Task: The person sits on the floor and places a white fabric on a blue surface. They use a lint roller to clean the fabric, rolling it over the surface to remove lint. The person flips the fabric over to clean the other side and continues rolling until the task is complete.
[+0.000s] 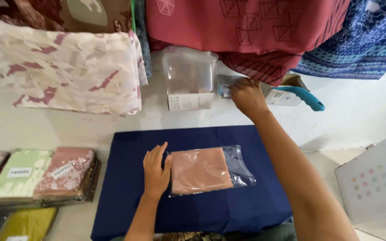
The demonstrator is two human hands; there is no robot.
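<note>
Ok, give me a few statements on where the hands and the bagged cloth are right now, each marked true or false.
1. The left hand lies flat at the edge of the bagged pink cloth. True.
2. The bagged cloth lies on a red mat. False: it lies on a dark blue mat.
3. The right hand reaches to a small box at the far side. True.
4. The teal-handled tool is in the left hand. False: it lies by the small box, near the right hand.
</note>
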